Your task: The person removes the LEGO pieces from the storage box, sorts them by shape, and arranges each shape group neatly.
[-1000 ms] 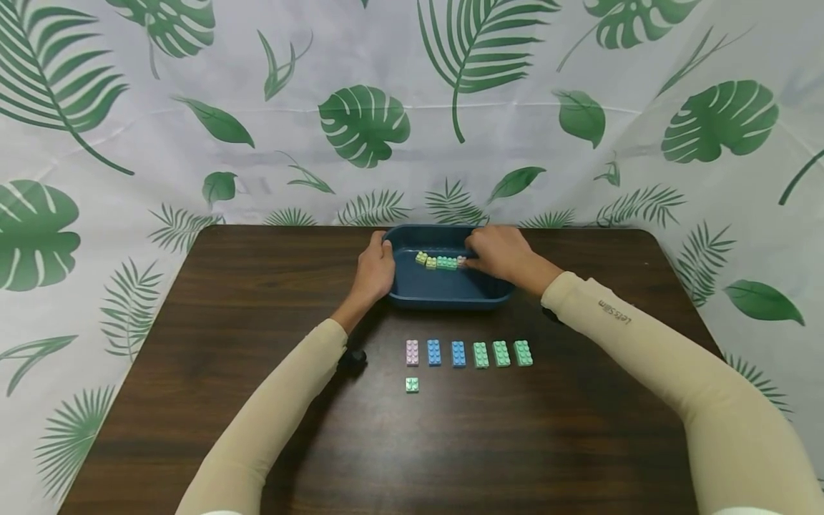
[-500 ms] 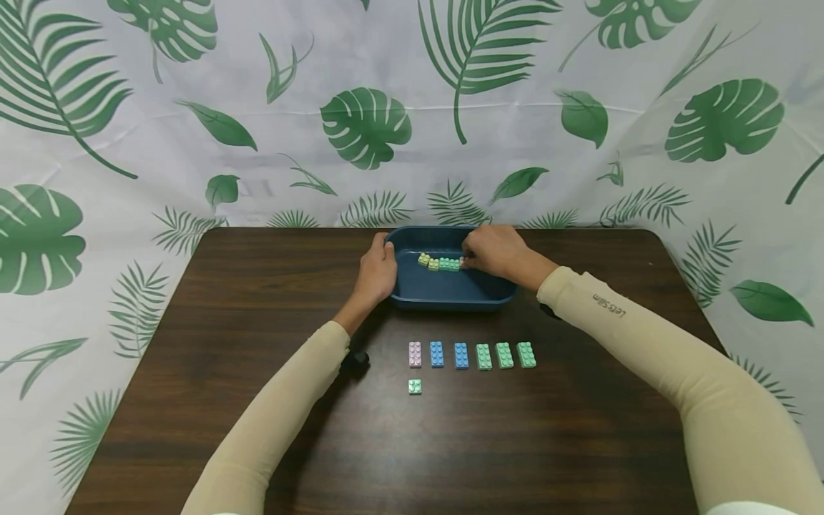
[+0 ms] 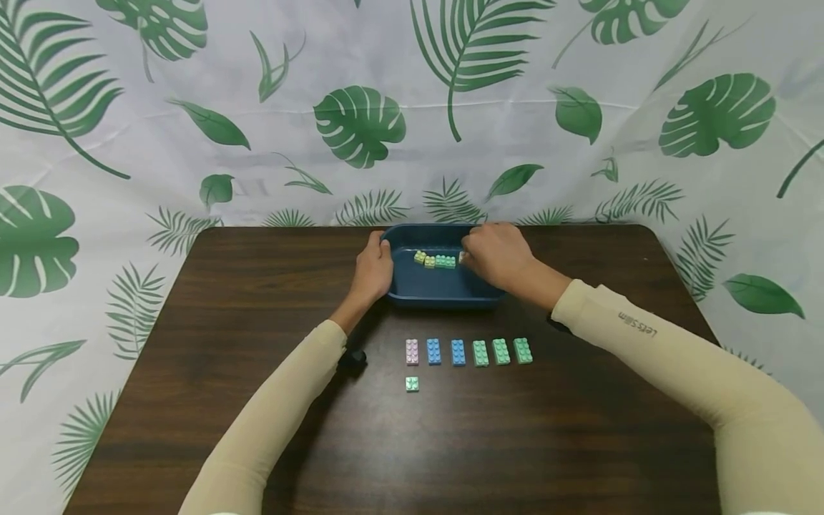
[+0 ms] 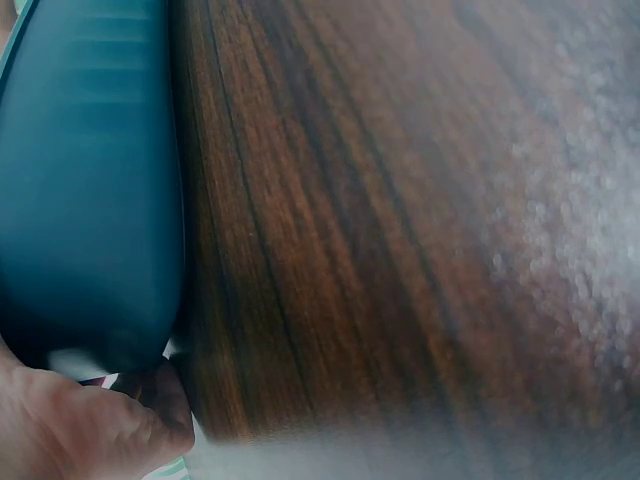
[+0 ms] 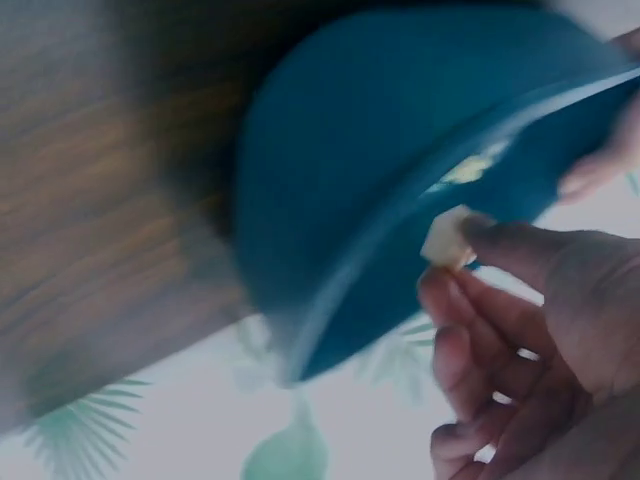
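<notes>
My left hand (image 3: 375, 268) grips the left end of a dark blue tray (image 3: 444, 302), with the thumb over its rim. In the right wrist view, my right hand (image 5: 530, 330) pinches a small pale toy brick (image 5: 447, 240) between thumb and fingertips, above the tray's inside. From the head view, that brick is mostly hidden behind my right hand (image 3: 498, 254). Left of it in the tray lie a green brick (image 3: 445, 262) and two small yellow bricks (image 3: 429, 262), close together in a line.
On the brown table (image 3: 270, 286) in front of the tray stands a row: a pink brick (image 3: 412, 352), two blue bricks (image 3: 434, 351) and several green bricks (image 3: 501, 351). A small green brick (image 3: 412, 384) lies nearer. A leaf-patterned cloth (image 3: 360, 186) hangs behind.
The small pale brick, earlier right beside the green brick in the tray, has come away from it with my right hand. My left hand still holds the tray.
</notes>
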The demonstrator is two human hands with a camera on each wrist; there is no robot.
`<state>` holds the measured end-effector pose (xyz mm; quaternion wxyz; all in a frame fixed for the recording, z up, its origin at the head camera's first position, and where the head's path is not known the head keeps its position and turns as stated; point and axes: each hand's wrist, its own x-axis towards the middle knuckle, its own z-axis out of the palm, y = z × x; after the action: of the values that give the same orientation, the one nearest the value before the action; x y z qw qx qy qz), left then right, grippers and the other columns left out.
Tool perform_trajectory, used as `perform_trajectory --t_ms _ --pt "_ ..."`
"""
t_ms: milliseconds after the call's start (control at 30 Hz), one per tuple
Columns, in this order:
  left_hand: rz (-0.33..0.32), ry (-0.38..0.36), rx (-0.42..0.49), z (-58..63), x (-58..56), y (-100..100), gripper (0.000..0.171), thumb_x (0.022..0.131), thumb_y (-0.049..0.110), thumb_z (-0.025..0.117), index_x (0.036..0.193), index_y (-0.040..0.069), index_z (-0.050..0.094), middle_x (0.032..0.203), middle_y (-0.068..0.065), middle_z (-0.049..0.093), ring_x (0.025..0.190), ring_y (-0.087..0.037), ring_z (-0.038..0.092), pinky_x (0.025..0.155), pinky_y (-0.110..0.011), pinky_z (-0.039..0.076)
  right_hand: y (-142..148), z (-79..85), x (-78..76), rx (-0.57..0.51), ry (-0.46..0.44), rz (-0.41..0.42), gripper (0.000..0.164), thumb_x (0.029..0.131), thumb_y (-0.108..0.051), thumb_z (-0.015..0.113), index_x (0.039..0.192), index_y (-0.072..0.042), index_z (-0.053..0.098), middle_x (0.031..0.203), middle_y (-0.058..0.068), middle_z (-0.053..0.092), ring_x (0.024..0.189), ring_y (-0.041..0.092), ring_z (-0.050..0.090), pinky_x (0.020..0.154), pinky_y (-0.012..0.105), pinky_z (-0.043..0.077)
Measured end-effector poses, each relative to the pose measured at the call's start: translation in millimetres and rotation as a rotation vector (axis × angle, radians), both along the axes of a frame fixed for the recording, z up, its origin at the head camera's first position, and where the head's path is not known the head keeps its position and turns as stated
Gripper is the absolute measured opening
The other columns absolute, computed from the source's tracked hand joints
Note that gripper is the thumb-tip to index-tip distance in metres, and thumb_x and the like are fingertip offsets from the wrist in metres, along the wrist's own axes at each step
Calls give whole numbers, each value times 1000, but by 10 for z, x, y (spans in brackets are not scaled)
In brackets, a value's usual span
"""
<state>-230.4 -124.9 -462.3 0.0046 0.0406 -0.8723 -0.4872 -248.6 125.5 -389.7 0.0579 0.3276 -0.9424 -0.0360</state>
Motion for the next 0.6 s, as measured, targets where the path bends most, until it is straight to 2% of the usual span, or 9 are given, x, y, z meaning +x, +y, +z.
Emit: perform_trajectory --t_ms 167,233,333,367,433,533,600 --pt "5 -4 6 -20 -12 -10 42 117 32 30 153 14 43 149 -17 60 141 -35 55 115 -54 45 -2 156 366 -60 99 42 22 96 -29 80 84 -12 75 74 6 67 66 23 56 61 35 27" --pt "5 -11 14 -33 -23 -11 42 117 32 30 153 15 43 150 -17 60 142 -35 55 115 -55 44 8 191 496 -79 138 63 22 96 -30 80 84 -11 76 75 6 68 65 23 54 62 35 23" --pt "13 -4 8 -126 -80 -27 41 117 34 30 151 17 45 148 -16 62 139 -35 56 113 -54 45 13 228 657 -90 159 96 21 95 -31 81 87 -12 77 79 5 71 68 22 55 63 34 24" --pt "15 -5 8 -128 -84 -29 41 117 34 30 151 17 46 148 -16 62 139 -35 57 113 -54 45 12 238 699 -91 154 105 21 94 -31 82 88 -12 77 80 5 72 69 22 55 64 33 25" --pt "21 7 -10 -213 -145 -43 41 116 35 30 150 18 46 147 -16 63 137 -36 58 110 -54 46 1 258 781 -87 122 126 20 93 -32 84 87 -14 78 81 3 73 72 21 56 65 33 27" --pt "16 2 4 -139 -104 -37 41 117 33 29 151 17 45 148 -16 62 139 -36 56 112 -55 45 -31 254 900 -62 47 164 20 90 -33 86 85 -17 77 83 -1 73 76 19 57 67 32 29" --pt "15 7 -1 -133 -93 -41 41 116 32 29 151 17 45 149 -16 61 139 -36 56 113 -55 45 -66 222 985 -40 -9 196 20 90 -35 86 85 -18 76 82 -3 72 77 18 57 67 31 29"
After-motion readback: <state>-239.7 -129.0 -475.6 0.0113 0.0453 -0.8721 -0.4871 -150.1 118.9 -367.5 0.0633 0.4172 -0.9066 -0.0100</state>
